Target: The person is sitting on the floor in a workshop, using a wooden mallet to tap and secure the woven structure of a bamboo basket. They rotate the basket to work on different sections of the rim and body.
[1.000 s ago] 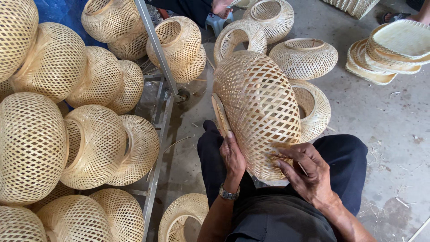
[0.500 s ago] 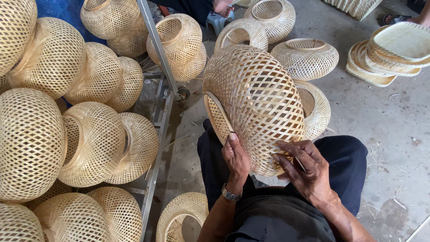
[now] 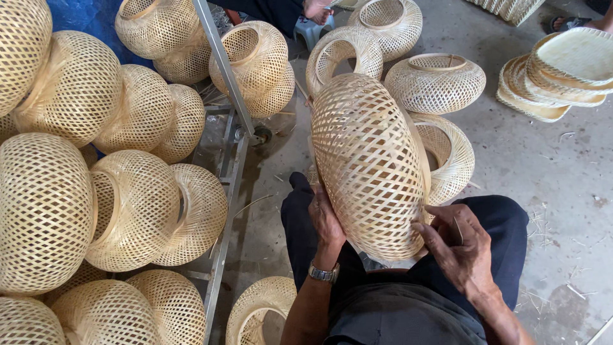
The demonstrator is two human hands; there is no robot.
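Note:
I hold a round woven bamboo lampshade [image 3: 370, 160] on edge above my lap, its lattice side facing me. My left hand [image 3: 325, 220] grips its lower left rim, a watch on the wrist. My right hand [image 3: 453, 246] clasps the lower right edge, fingers curled against the weave. My dark trousers [image 3: 498, 223] show beneath it.
Several woven shades hang stacked on a metal rack [image 3: 223, 70] at the left. More shades [image 3: 434, 80] sit on the concrete floor ahead, and another [image 3: 262, 310] by my left knee. Flat woven trays [image 3: 562, 70] pile at the top right. Another person's hand [image 3: 317, 9] shows at the top.
The lampshade has turned in my hands and shifted slightly right, its broad woven side now facing me. Both hands keep their hold on the lower rim.

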